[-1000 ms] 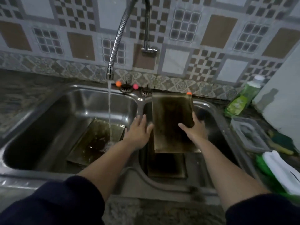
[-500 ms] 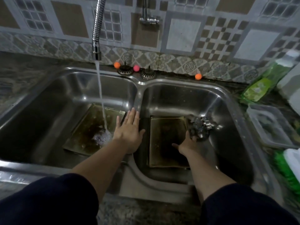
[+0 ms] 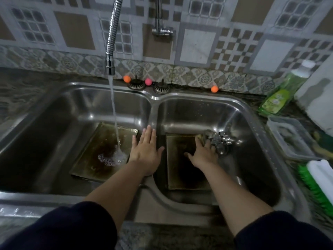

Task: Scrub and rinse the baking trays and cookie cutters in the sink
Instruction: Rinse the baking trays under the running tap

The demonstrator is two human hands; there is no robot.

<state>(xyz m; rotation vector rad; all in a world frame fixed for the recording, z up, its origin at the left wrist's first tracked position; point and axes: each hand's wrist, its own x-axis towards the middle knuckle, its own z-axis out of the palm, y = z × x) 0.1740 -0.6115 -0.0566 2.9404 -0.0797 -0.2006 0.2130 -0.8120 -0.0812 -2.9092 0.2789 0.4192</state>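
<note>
I see the double steel sink [image 3: 155,98] filling most of my view, two basins side by side with a ridge between them. The flexible tap hose [image 3: 112,35] hangs over the left basin and its stream [image 3: 113,112] falls onto a stained baking tray [image 3: 100,152] lying flat on that basin's floor, where the water splashes near the tray's right edge. A second baking tray [image 3: 180,170], just as dark and browned, lies flat on the floor of the right basin.

My left hand [image 3: 146,150] is spread with fingers straight and apart, palm down over the ridge between the basins, just beside the right edge of the left tray; it holds nothing, and I cannot tell whether it touches the steel. My right hand [image 3: 203,154] reaches into the right basin over the far right corner of the second tray, fingers extended toward a heap of metal cookie cutters [image 3: 219,140] beside that tray. The fingertips are at the cutters, but I cannot tell whether they grip any.

On the counter to the right I see a green soap bottle [image 3: 277,98], a clear plastic container [image 3: 290,139], and a green and white brush [image 3: 319,183]. Two drain strainers [image 3: 161,88] and three small coloured balls [image 3: 214,89] sit along the sink's back rim.
</note>
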